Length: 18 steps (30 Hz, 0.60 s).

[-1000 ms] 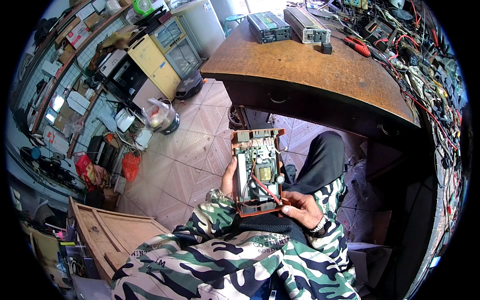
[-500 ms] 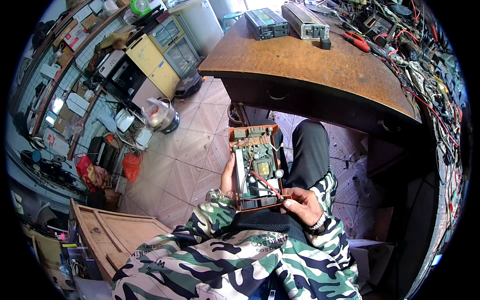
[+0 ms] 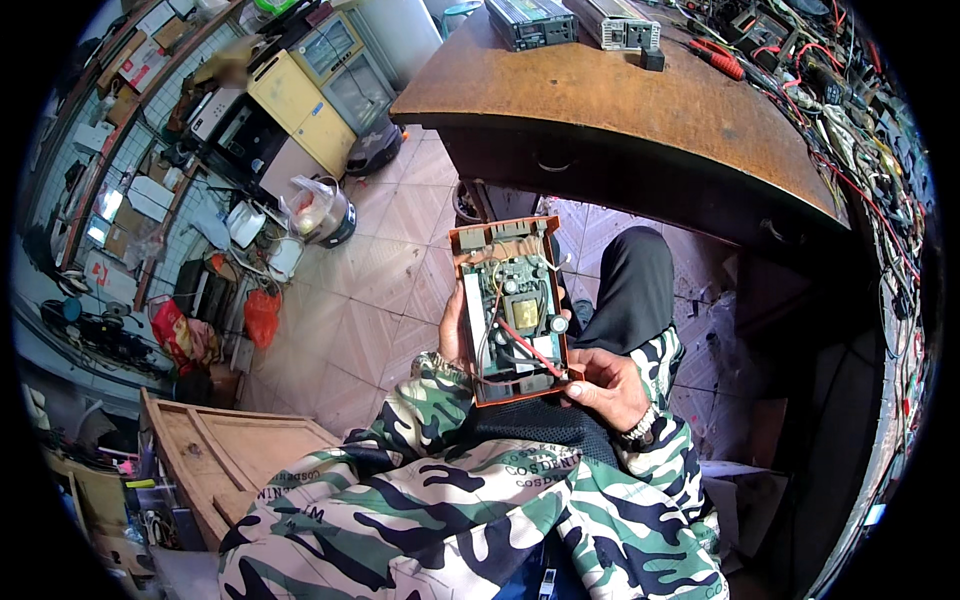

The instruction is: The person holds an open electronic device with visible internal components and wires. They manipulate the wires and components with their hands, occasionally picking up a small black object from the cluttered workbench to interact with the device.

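Over my lap I hold a power inverter (image 3: 512, 290) with its top off, its orange metal casing tilted toward me. Inside show a green circuit board, a transformer (image 3: 524, 311) with yellow wrapping, a round capacitor and a thick red wire (image 3: 530, 346). My left hand (image 3: 453, 328) supports the casing along its left side, most of the fingers hidden beneath. At the lower right corner my right hand (image 3: 612, 388) pinches the casing's edge between thumb and fingers, close to the red wire's end.
A brown wooden desk (image 3: 600, 95) ahead carries two more cased units (image 3: 532, 24) and a small black block (image 3: 652, 60). Tangled wires (image 3: 840, 130) crowd the right. A bagged bucket (image 3: 325, 215) stands on the tiled floor, near a wooden panel (image 3: 215, 455) at lower left.
The inverter and both hands have risen slightly in the view, and its inside shows a little more openly. The desk has shifted up in the picture. Both hands keep their hold.
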Motion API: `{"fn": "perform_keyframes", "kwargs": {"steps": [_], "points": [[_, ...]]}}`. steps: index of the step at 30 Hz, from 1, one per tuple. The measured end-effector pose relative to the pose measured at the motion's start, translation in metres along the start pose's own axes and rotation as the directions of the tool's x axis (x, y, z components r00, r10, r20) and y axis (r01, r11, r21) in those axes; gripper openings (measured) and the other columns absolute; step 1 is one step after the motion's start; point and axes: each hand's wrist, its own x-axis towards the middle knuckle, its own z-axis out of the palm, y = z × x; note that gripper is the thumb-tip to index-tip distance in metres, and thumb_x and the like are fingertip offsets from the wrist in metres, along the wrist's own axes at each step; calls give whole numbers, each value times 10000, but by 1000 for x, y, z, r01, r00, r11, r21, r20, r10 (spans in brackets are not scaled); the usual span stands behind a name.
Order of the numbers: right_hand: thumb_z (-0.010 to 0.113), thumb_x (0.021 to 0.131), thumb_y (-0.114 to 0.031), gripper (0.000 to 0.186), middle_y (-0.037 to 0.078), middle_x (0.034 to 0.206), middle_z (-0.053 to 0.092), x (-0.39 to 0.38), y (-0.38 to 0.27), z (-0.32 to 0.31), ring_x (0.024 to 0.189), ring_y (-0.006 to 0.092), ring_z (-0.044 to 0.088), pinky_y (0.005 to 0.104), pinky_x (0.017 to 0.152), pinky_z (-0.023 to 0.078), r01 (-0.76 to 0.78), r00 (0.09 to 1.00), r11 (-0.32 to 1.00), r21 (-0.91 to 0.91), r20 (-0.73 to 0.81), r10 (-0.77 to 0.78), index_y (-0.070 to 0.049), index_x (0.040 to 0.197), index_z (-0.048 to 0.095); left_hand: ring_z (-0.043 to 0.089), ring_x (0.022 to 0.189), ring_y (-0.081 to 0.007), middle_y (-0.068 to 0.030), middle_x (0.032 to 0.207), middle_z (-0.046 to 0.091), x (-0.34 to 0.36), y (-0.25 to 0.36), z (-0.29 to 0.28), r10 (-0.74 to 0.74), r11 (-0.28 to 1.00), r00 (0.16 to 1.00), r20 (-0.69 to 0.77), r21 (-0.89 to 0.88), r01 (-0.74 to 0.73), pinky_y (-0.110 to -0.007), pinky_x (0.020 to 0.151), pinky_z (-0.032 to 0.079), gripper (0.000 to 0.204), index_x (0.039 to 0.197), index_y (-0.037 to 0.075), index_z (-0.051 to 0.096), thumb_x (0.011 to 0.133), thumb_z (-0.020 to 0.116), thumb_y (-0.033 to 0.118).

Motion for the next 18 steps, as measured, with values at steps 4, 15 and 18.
{"fn": "perform_keyframes", "kwargs": {"steps": [4, 15, 18], "points": [[744, 911, -65, 463, 134, 1106, 706, 2, 0, 1, 917, 154, 682, 296, 811, 566, 11, 1000, 999, 32, -1, -11, 109, 1288, 538, 378, 1395, -519, -314, 1542, 326, 2, 1, 14, -5, 993, 995, 97, -120, 17, -679, 1078, 403, 1004, 1580, 39, 204, 915, 432, 757], [742, 911, -61, 514, 149, 1150, 696, 4, 5, -2, 932, 168, 687, 304, 812, 575, -17, 1000, 999, 47, 10, 17, 110, 1332, 501, 420, 1369, -511, -316, 1520, 360, 3, 4, 11, -22, 996, 998, 60, -85, 27, -678, 1045, 437, 1026, 1575, 42, 231, 890, 483, 762], [731, 922, -75, 522, 155, 1184, 688, 4, 8, -5, 958, 165, 680, 309, 831, 574, -18, 1000, 998, 61, 21, 17, 115, 1348, 496, 459, 1354, -477, -297, 1515, 387, 1, 2, 5, 0, 1000, 1000, -13, 5, 0, -622, 1063, 456, 1029, 1565, 23, 251, 885, 499, 755]]}}
